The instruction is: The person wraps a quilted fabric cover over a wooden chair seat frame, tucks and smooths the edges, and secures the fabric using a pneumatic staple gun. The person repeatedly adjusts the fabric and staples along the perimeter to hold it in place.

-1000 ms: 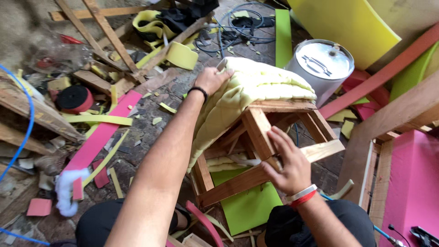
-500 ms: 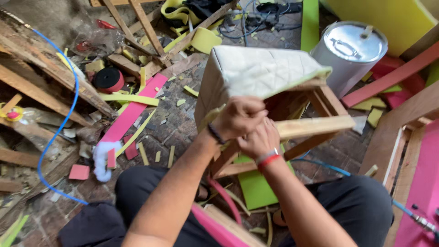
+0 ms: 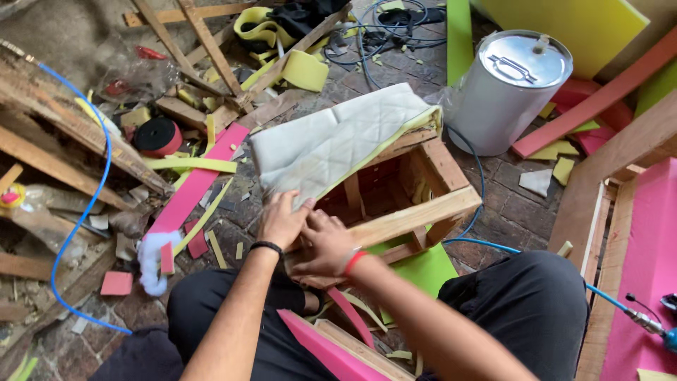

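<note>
Quilted pad [image 3: 338,141] on wooden frame [image 3: 416,212], drum [image 3: 511,92] behind.
</note>
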### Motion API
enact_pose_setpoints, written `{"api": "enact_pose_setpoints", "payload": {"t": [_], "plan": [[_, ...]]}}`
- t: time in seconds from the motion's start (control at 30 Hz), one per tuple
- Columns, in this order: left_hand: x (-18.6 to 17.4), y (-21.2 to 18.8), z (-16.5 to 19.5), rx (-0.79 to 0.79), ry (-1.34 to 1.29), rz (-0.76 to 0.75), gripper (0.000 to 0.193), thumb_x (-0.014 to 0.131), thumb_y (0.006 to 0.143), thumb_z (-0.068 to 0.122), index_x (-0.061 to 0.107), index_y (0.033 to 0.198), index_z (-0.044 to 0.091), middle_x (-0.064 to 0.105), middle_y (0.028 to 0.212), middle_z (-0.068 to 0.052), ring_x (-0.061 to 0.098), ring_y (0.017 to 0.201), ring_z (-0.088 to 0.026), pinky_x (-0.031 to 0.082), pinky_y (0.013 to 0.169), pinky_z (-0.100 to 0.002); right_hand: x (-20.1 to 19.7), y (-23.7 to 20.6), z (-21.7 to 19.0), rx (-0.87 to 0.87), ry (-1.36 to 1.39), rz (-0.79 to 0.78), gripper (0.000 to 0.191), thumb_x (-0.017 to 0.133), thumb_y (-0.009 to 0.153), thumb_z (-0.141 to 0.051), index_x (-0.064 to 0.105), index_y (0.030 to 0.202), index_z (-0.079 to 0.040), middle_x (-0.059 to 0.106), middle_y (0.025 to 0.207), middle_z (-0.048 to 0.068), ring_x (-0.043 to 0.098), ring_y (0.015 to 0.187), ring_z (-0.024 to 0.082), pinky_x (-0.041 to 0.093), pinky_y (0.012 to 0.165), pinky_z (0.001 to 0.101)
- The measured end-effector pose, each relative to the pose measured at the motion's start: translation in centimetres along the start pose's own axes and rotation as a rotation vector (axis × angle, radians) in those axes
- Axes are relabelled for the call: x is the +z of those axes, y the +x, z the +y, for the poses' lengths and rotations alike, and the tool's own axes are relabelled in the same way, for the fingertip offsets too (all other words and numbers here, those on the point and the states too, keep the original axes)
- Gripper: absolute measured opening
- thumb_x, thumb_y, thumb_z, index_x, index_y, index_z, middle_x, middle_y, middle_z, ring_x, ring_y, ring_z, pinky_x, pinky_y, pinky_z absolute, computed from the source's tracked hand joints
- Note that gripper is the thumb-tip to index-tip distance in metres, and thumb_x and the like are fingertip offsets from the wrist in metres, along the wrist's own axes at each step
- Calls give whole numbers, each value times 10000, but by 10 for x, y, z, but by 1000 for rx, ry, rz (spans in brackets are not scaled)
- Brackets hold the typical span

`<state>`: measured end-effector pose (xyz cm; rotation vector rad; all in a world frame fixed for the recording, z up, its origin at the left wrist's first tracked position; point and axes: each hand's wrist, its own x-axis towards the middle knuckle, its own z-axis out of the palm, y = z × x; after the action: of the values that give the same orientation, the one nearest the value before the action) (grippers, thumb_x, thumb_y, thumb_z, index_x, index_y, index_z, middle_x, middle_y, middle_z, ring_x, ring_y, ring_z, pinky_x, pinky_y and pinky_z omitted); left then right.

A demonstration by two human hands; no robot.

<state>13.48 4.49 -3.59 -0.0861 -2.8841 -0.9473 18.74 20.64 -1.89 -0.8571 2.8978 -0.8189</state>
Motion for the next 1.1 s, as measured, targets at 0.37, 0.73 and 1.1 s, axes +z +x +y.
{"api": "enact_pose_setpoints", "payload": {"t": [0.37, 0.73, 1.1], "plan": [[123, 107, 175, 515, 28, 138, 519, 770, 846, 399, 630, 1219, 66, 632, 1223, -162, 576, 1171, -363, 470, 981, -480, -93, -110, 284, 841, 681, 570, 349, 753, 858, -299, 717, 1084, -36, 748, 1054, 93, 675, 988, 180, 499, 923, 323], [213, 222, 274, 556, 389, 2, 221, 712, 864, 292, 789, 883, 86, 704, 1065, -136, 638, 1068, -337, 533, 883, -478, -45, -109, 309, 578, 1317, 934, 350, 647, 918, -225, 694, 1167, 16, 688, 1074, 70, 625, 996, 162, 480, 937, 297], [225, 196, 295, 541, 532, -113, 210, 631, 850, 226, 797, 863, 97, 748, 937, -176, 726, 922, -335, 595, 761, -438, -49, -105, 295, 645, 1282, 1189, 589, 632, 858, -326, 549, 1388, -81, 568, 1322, 61, 516, 1146, 162, 396, 1031, 318]]}}
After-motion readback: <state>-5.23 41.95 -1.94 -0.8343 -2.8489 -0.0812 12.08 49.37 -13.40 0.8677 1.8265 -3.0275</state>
